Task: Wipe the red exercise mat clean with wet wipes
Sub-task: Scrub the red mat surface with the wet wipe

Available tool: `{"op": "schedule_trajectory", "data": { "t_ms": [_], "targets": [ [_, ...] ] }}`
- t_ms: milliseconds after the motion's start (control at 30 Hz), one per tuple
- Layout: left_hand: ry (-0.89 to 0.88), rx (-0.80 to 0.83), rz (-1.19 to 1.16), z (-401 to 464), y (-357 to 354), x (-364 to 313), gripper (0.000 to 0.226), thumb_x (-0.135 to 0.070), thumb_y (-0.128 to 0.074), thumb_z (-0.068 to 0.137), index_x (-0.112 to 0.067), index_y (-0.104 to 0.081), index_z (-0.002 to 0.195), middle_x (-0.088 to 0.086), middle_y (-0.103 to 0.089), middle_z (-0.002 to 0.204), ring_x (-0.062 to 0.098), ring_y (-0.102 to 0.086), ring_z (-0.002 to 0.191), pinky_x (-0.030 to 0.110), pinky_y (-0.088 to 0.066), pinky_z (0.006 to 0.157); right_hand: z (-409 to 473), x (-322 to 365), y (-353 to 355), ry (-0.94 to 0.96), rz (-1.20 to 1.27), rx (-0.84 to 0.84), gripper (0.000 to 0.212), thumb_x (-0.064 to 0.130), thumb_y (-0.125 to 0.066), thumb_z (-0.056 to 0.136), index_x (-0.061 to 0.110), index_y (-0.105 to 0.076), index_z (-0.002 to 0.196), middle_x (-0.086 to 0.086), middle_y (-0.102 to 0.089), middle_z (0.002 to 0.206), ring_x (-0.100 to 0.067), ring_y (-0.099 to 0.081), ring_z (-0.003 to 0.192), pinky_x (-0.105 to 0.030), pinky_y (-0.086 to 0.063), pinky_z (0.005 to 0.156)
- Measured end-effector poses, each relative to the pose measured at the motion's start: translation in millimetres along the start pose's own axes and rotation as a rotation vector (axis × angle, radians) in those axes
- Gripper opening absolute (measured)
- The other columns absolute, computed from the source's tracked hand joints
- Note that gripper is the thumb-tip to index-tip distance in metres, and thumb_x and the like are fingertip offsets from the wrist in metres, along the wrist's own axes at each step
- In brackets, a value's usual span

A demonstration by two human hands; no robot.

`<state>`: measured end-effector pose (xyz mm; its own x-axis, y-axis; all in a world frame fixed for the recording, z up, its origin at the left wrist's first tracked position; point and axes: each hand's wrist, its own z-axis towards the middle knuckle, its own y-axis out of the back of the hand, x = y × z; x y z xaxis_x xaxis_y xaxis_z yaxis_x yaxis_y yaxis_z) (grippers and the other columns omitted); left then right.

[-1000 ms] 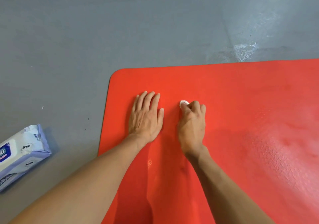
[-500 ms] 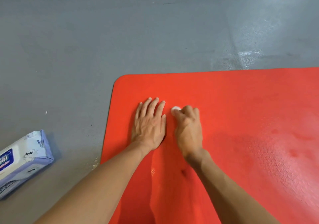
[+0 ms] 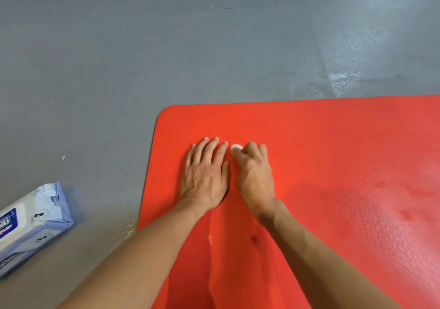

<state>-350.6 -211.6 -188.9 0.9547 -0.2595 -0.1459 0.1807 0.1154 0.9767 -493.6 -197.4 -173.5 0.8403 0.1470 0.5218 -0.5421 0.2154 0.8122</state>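
Your left hand [image 3: 206,177] lies flat, fingers straight, on the red exercise mat [image 3: 333,166], which is spread on the grey floor [image 3: 119,58]. Keep it pressed there so the mat cannot creep. Your right hand [image 3: 254,177], just beside it, has its grip closed round a bunched wet wipe [image 3: 236,147]; only a white tip shows past the fingers. Work that spot in short, firm strokes, then refold the wipe to a clean face. The mat's right part looks glossy, probably damp; the near-left corner likely needs coverage next.

The wipes pack [image 3: 31,227] rests on the floor left of the mat. Its printing is cut off and unreadable.
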Motion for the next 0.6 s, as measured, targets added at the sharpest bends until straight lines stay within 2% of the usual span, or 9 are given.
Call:
{"op": "schedule_trajectory", "data": {
  "t_ms": [67,133,200,267,300,367,467,533,600],
  "targets": [
    [0.003,-0.002,-0.001,-0.4,1.2,-0.6,0.055,-0.041,-0.032,0.103,-0.025,-0.051,0.152,-0.001,-0.047,0.158,0.024,-0.033,0.153,0.049,-0.024,0.126,6.3,-14.4,7.9,0.082,-0.026,0.050,0.034,0.024,-0.038,0.097,0.017,-0.069,0.110,-0.001,-0.051,0.093,-0.021,-0.042,0.089,-0.035,-0.043,0.073],
    [0.010,0.006,0.010,-0.1,2.1,-1.3,0.055,-0.041,-0.032,0.103,-0.025,-0.049,0.153,-0.002,-0.046,0.159,0.023,-0.032,0.153,0.049,-0.023,0.127,21.7,-46.9,19.7,-0.092,-0.056,-0.046,0.027,0.021,-0.046,0.098,0.020,-0.070,0.110,-0.001,-0.050,0.095,-0.018,-0.041,0.093,-0.036,-0.042,0.078],
    [0.014,0.017,0.018,0.7,2.0,-2.0,0.056,-0.042,-0.031,0.104,-0.026,-0.047,0.155,-0.002,-0.045,0.160,0.022,-0.030,0.154,0.049,-0.023,0.127,38.1,-74.5,29.7,-0.328,-0.124,-0.161,0.027,0.009,-0.051,0.094,0.014,-0.072,0.109,-0.007,-0.050,0.096,-0.026,-0.042,0.098,-0.037,-0.041,0.081],
    [0.018,0.017,0.015,0.0,1.4,-2.3,0.056,-0.042,-0.031,0.104,-0.026,-0.048,0.155,-0.002,-0.045,0.160,0.023,-0.031,0.154,0.049,-0.023,0.127,48.1,-69.8,24.6,-0.434,-0.152,-0.210,0.026,0.001,-0.048,0.090,0.008,-0.070,0.101,-0.011,-0.049,0.095,-0.030,-0.042,0.097,-0.041,-0.042,0.082],
    [0.015,0.012,0.010,-0.1,1.2,-1.8,0.056,-0.042,-0.031,0.103,-0.025,-0.049,0.154,-0.001,-0.046,0.159,0.023,-0.032,0.153,0.049,-0.023,0.127,49.1,-54.4,18.2,-0.408,-0.131,-0.204,0.024,0.000,-0.047,0.088,0.008,-0.069,0.096,-0.010,-0.049,0.094,-0.030,-0.041,0.095,-0.043,-0.043,0.081],
    [0.007,0.004,-0.012,0.6,2.0,-0.9,0.056,-0.040,-0.032,0.102,-0.024,-0.051,0.152,0.000,-0.048,0.158,0.024,-0.033,0.153,0.050,-0.023,0.127,42.4,-17.6,0.7,-0.224,-0.057,-0.104,0.023,0.004,-0.047,0.087,0.011,-0.067,0.096,-0.007,-0.049,0.092,-0.026,-0.040,0.092,-0.040,-0.043,0.077],
    [0.015,0.003,-0.027,0.1,1.9,-2.1,0.056,-0.040,-0.033,0.102,-0.023,-0.051,0.152,0.000,-0.048,0.158,0.024,-0.034,0.152,0.050,-0.023,0.127,32.0,-2.8,-3.8,0.122,-0.068,0.095,0.026,0.018,-0.047,0.092,0.012,-0.067,0.108,-0.002,-0.050,0.092,-0.024,-0.041,0.090,-0.038,-0.044,0.070],
    [0.023,0.010,0.005,0.0,1.4,-2.8,0.056,-0.041,-0.034,0.101,-0.024,-0.052,0.151,0.000,-0.049,0.157,0.025,-0.036,0.151,0.050,-0.025,0.125,42.7,-34.1,8.9,0.105,-0.130,0.064,0.024,0.019,-0.051,0.098,0.017,-0.069,0.113,-0.001,-0.049,0.092,-0.025,-0.044,0.094,-0.038,-0.044,0.073],
    [0.011,0.053,0.070,6.1,5.7,-4.1,0.055,-0.042,-0.034,0.099,-0.024,-0.056,0.146,0.002,-0.052,0.153,0.027,-0.042,0.145,0.052,-0.033,0.119,50.4,-69.2,23.8,-0.107,-0.177,-0.047,0.025,0.009,-0.057,0.096,0.017,-0.070,0.117,-0.004,-0.050,0.095,-0.029,-0.044,0.099,-0.040,-0.046,0.077]
  ]
}}
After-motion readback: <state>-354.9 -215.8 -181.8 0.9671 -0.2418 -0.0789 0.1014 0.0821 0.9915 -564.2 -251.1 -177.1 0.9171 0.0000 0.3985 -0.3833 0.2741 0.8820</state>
